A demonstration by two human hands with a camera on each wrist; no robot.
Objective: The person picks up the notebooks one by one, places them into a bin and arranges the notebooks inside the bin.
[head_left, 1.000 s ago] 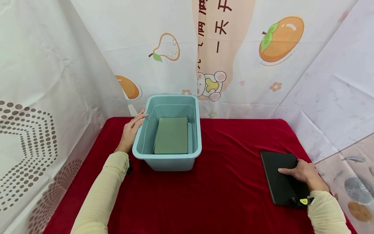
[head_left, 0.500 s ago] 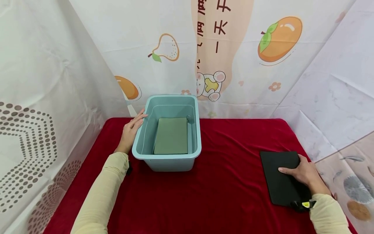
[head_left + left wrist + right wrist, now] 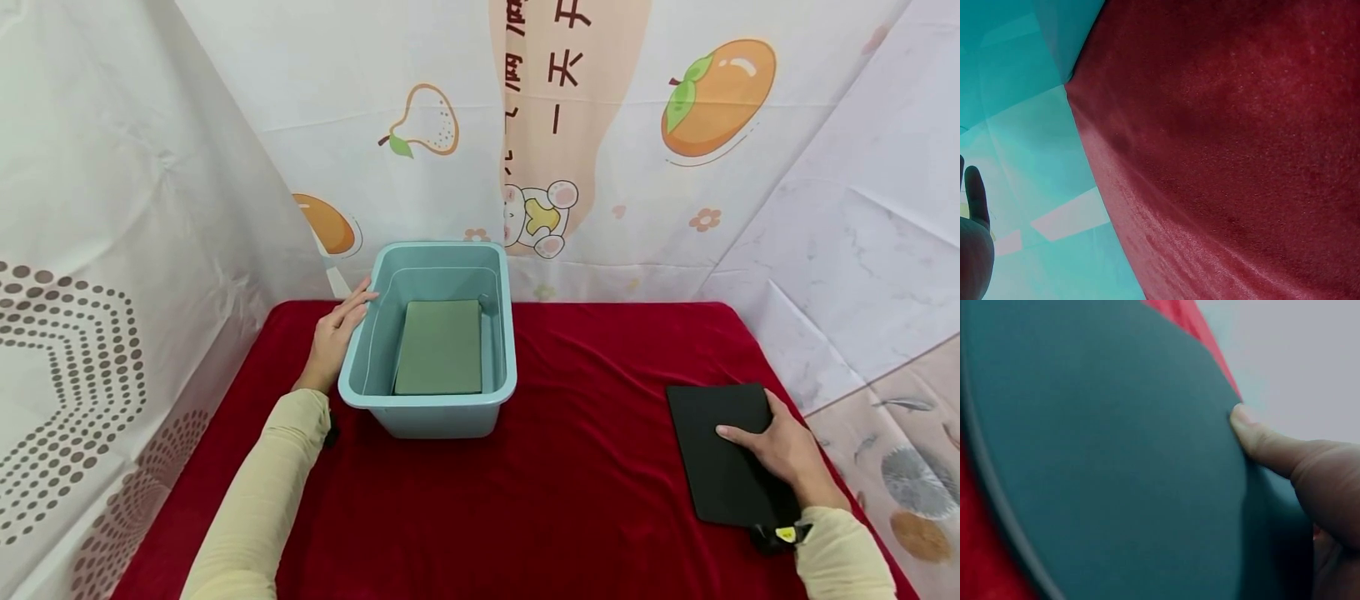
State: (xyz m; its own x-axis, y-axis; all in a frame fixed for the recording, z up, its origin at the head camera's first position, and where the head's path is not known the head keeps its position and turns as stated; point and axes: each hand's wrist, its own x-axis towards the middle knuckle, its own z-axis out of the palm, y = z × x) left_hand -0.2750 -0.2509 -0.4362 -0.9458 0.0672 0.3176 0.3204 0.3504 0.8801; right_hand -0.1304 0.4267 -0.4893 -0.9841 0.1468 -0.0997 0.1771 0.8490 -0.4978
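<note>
A light blue plastic tub point(image 3: 432, 402) stands on the red cloth left of the middle. Flat inside it lies a green, book-like rectangle point(image 3: 441, 346). My left hand point(image 3: 333, 337) rests against the tub's left rim with its fingers stretched out. At the right, my right hand point(image 3: 783, 442) grips the right edge of a thin black notebook point(image 3: 723, 454) with rounded corners. The thumb point(image 3: 1266, 440) presses on its upper face in the right wrist view, while the other fingers are mostly hidden at the edge. A small part of the left hand point(image 3: 975, 244) shows in the left wrist view.
Red velvet cloth point(image 3: 585, 467) covers the table. A printed white curtain point(image 3: 330, 100) hangs right behind the tub, and further sheets point(image 3: 847, 225) close in the left and right sides. Dark cameras are strapped at both wrists.
The right hand has shifted slightly, and the black notebook has tilted a little with its right side raised; its shine is gone. The left hand and the tub have stayed in place.
</note>
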